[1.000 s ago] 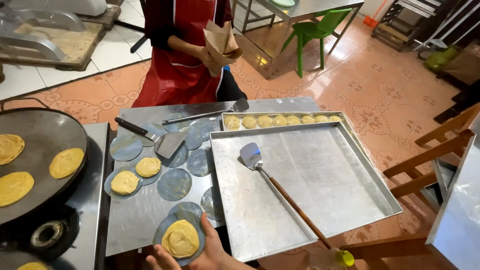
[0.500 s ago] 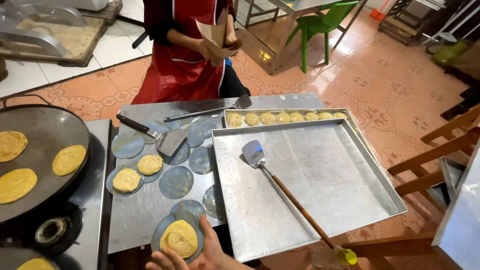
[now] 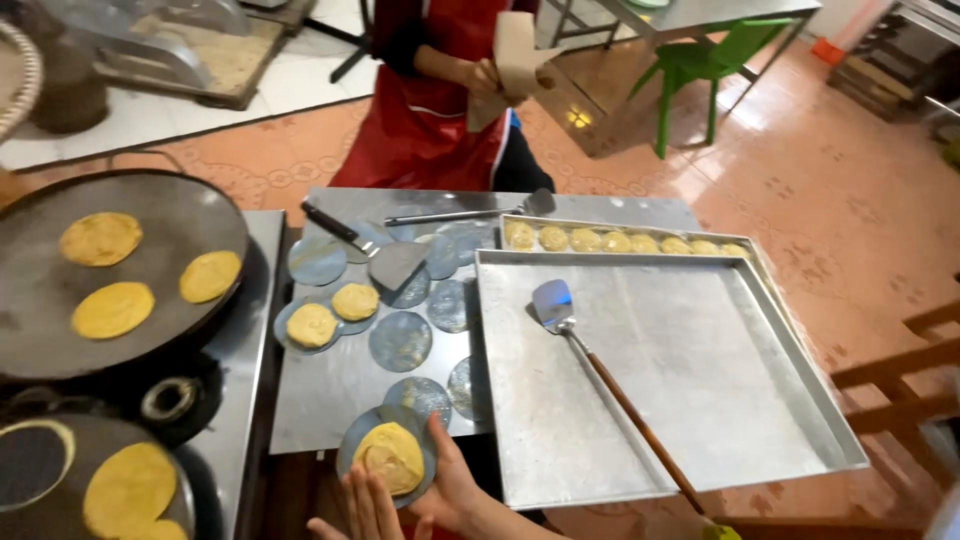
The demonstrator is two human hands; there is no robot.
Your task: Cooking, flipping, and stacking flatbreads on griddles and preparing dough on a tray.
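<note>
My right hand (image 3: 455, 490) lies palm up under a round bluish plastic sheet (image 3: 352, 452), thumb on its right rim. A flattened yellow dough round (image 3: 390, 457) rests on that sheet, at the near edge of the steel table (image 3: 330, 395). My left hand (image 3: 365, 512) shows only as spread fingers just below the dough, holding nothing. More plastic sheets lie on the table, two with dough rounds (image 3: 355, 300) (image 3: 312, 325).
A large steel tray (image 3: 700, 400) holds a wooden-handled spatula (image 3: 552, 305) and a row of dough pieces (image 3: 620, 242). A scraper (image 3: 395, 265) and a turner (image 3: 540, 203) lie on the table. Flatbreads cook on a griddle (image 3: 180, 220). Opposite stands a person in a red apron (image 3: 430, 120) with a paper bag (image 3: 515, 60).
The sheet with the dough sits slightly higher and further right in view, and more of my left fingers show. The person opposite still handles the paper bag.
</note>
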